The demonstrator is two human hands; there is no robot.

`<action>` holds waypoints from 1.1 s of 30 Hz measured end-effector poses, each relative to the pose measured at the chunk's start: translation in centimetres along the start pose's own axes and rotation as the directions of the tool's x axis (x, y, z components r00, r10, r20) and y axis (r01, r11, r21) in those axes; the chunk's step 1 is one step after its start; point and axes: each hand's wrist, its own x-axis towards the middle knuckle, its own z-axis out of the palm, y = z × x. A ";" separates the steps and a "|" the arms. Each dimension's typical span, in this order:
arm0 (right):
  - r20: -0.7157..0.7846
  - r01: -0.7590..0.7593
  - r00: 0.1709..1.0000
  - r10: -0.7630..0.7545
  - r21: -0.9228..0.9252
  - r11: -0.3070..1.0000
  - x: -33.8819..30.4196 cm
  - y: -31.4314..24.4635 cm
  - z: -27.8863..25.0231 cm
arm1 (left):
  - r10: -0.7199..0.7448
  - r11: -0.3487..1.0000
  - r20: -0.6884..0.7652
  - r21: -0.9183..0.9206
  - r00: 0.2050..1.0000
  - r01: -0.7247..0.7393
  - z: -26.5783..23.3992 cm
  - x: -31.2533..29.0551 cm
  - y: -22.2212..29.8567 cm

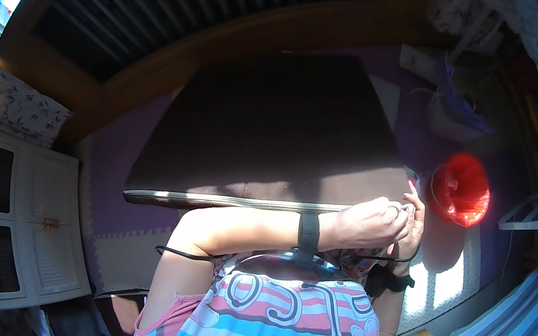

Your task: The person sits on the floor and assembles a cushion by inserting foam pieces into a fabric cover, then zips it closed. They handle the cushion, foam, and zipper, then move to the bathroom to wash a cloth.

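Observation:
A large dark brown cushion (270, 119) lies flat before me, its near edge toward my body. Along that edge runs a pale zipper (228, 202). My left arm reaches across the front of it, and my left hand (369, 224) is closed in a pinch at the near right corner. Against its fingertips, my right hand (413, 222) is bent with fingers curled and one finger raised. What the fingertips pinch is too small and hidden to make out. A black strap (309, 232) circles my left forearm, another my right wrist (397, 282).
Right of the cushion stands a bin with a red bag (460, 189). Beyond it is a pale bag-lined container (456, 117). Purple foam mats (111, 164) cover the floor. A white cabinet (52, 204) is at left, a wooden slatted frame (184, 35) behind, striped cloth (503, 332) at right.

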 end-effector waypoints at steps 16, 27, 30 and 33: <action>-0.148 0.097 0.982 -0.116 -0.131 0.987 0.9 -0.4 0.6 | 0.322 0.928 0.322 0.079 0.890 -0.365 -5.6 -7.2 -6.8; -0.174 0.026 0.984 -0.028 -0.011 1.000 1.4 -0.2 -0.2 | -0.113 0.988 0.416 0.146 0.902 0.056 -14.5 -22.1 -7.3; -0.167 -0.020 0.986 0.017 -0.016 1.000 1.5 0.2 -0.8 | -0.151 0.968 0.497 0.252 0.855 0.025 -16.4 -26.1 -7.1; -0.201 -0.068 0.978 0.063 -0.019 0.997 1.5 0.5 -1.2 | -0.280 0.942 0.554 0.314 0.784 0.114 -18.2 -29.9 -6.7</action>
